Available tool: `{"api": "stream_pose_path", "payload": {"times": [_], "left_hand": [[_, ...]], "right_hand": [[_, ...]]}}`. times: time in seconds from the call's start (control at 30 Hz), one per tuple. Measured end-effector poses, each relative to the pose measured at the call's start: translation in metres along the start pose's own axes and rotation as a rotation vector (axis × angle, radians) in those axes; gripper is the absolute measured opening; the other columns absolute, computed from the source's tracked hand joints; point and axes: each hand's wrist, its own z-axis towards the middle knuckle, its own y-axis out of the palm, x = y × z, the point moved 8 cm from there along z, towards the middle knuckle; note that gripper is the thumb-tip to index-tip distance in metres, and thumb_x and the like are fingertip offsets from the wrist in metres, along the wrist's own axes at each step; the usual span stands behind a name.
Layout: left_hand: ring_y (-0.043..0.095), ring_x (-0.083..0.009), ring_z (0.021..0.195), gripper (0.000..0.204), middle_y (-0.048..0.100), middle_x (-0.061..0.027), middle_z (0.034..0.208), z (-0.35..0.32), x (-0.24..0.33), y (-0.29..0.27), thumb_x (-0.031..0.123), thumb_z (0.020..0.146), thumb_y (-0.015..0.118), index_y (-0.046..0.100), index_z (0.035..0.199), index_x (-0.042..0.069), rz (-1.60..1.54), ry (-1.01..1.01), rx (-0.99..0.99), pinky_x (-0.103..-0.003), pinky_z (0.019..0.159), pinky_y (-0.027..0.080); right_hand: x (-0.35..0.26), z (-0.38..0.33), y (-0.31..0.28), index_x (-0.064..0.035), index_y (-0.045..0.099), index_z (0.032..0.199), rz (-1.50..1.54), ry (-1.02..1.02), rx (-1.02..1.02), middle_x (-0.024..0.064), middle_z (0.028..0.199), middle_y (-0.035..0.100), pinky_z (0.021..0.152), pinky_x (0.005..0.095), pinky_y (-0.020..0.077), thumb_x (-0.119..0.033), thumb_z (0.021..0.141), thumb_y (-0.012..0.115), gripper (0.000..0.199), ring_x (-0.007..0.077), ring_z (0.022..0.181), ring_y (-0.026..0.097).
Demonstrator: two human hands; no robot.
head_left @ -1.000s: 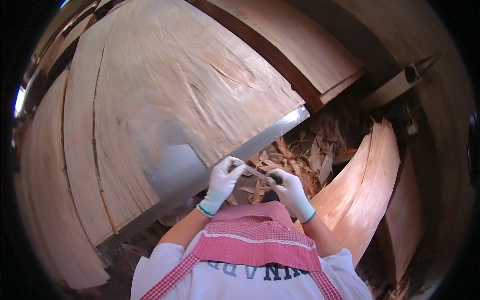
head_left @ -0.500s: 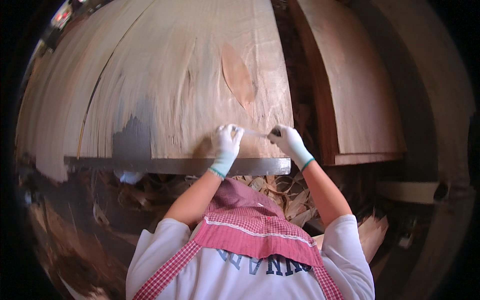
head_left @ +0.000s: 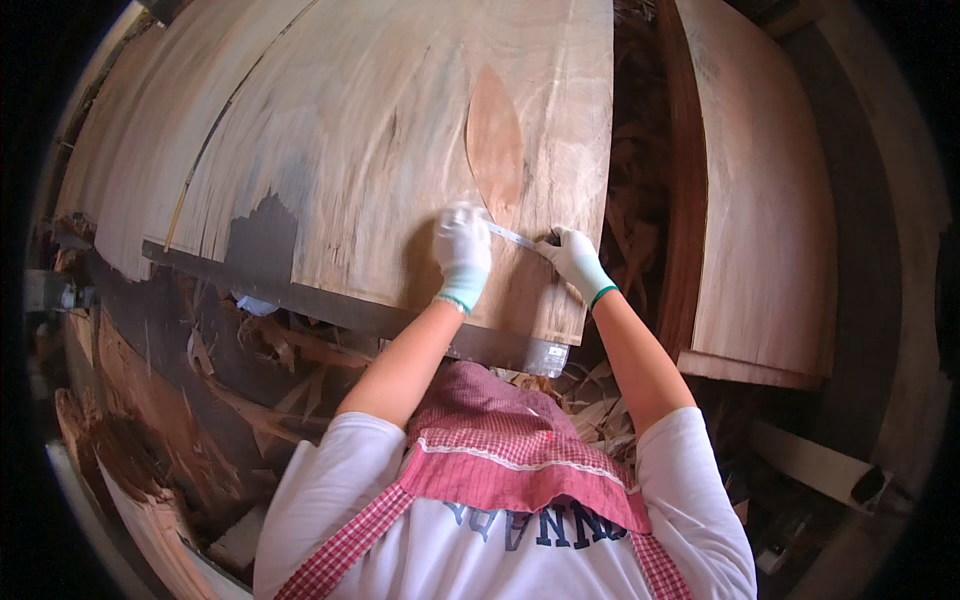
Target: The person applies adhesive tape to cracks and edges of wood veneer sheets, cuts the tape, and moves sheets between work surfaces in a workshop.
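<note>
A strip of white tape (head_left: 512,236) stretches between my two gloved hands, just above a pale wood veneer sheet (head_left: 380,170). My left hand (head_left: 463,238) is over the sheet with the strip's left end at its fingers, which are slightly blurred. On the other side, my right hand (head_left: 575,258) is closed round a small dark piece, mostly hidden by the fingers, from which the strip runs. Just above the strip, a leaf-shaped, reddish-brown veneer patch (head_left: 495,145) lies with its lower tip close to my left fingers.
A dark strip (head_left: 350,313) edges the near side of the sheet. Past a gap full of veneer scraps (head_left: 635,190), another veneer stack (head_left: 765,200) stands at the right. Torn wood pieces (head_left: 150,390) litter the lower left. A pale tube (head_left: 820,465) lies lower right.
My view has turned, so the sheet's near edge now slants. My left hand has gone from a raised pinch to lower over the sheet, nearer the patch's tip.
</note>
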Motion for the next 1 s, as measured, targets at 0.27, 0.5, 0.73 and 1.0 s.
{"api": "stream_pose_path", "payload": {"times": [0.27, 0.5, 0.73, 1.0], "left_hand": [[0.03, -0.0377, 0.139, 0.049, 0.035, -0.0223, 0.148, -0.058, 0.042, 0.034, 0.018, 0.091, 0.045, 0.045, 0.139, 0.008, 0.192, 0.379, -0.396, -0.046, 0.117, 0.02], [0.034, -0.0322, 0.139, 0.046, 0.039, -0.0196, 0.148, -0.046, 0.051, 0.04, 0.02, 0.095, 0.037, 0.047, 0.139, 0.011, 0.317, 0.344, -0.516, -0.046, 0.117, 0.018], [0.055, -0.034, 0.113, 0.027, 0.062, -0.0184, 0.111, 0.077, 0.007, 0.003, 0.015, 0.091, 0.051, 0.057, 0.116, 0.003, -0.252, 0.091, -0.313, -0.049, 0.107, 0.034], [0.029, -0.0283, 0.14, 0.073, 0.039, -0.0143, 0.145, 0.28, -0.056, 0.074, 0.038, 0.08, 0.07, 0.04, 0.138, 0.004, 0.122, -0.083, -0.119, -0.044, 0.115, 0.023]], "right_hand": [[-0.01, -0.026, 0.016, -0.0007, 0.063, 0.101, 0.172, 0.163, 0.119, 0.0234, 0.089, 0.067, 0.075, 0.0415, 0.0503, -0.023, 0.087, 0.066, 0.026, 0.0387, 0.087, 0.065], [-0.007, -0.044, 0.018, 0.0043, 0.062, 0.094, 0.055, 0.087, 0.158, 0.0271, 0.086, 0.065, 0.073, 0.0439, 0.0505, -0.027, 0.087, 0.066, 0.032, 0.0426, 0.086, 0.064], [-0.054, 0.013, -0.079, -0.0037, 0.061, 0.092, 0.424, 0.039, 0.12, 0.0029, 0.073, 0.063, 0.053, 0.0228, 0.0446, -0.009, 0.091, 0.061, 0.005, 0.0067, 0.063, 0.056], [-0.163, 0.302, -0.11, 0.0021, 0.061, 0.085, 0.053, -0.266, 0.029, 0.0064, 0.069, 0.062, 0.062, 0.0298, 0.0472, -0.021, 0.089, 0.065, 0.024, 0.0131, 0.064, 0.056]]}}
